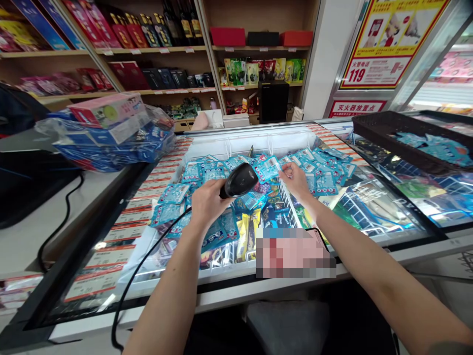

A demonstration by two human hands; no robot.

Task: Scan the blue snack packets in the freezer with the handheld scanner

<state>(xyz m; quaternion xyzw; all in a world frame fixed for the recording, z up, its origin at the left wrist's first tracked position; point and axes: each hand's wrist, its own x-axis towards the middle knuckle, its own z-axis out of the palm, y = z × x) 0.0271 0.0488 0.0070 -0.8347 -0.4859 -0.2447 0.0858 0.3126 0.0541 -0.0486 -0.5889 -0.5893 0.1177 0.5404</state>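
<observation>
My left hand [208, 203] is wrapped round the handle of a black corded scanner [241, 180], whose head points right. My right hand [294, 178] pinches the right edge of a blue-and-white packet [267, 169], tilted so that a barcode shows near its top. The packet is just right of the scanner head, apart from it. Many similar blue packets [173, 194] are spread over the glass-topped freezer, left of and below my left hand, and more blue packets [325, 182] lie beyond my right hand. Yellow packages [247, 231] show lower down in the freezer.
A plastic-wrapped stack of boxes [114, 128] sits on the left. A dark tray [406, 129] with blue packets is at the right. A phone [318, 239], partly pixelated, lies on the front edge. The scanner's cable [138, 268] runs down to the front left. Stocked shelves [155, 50] stand behind.
</observation>
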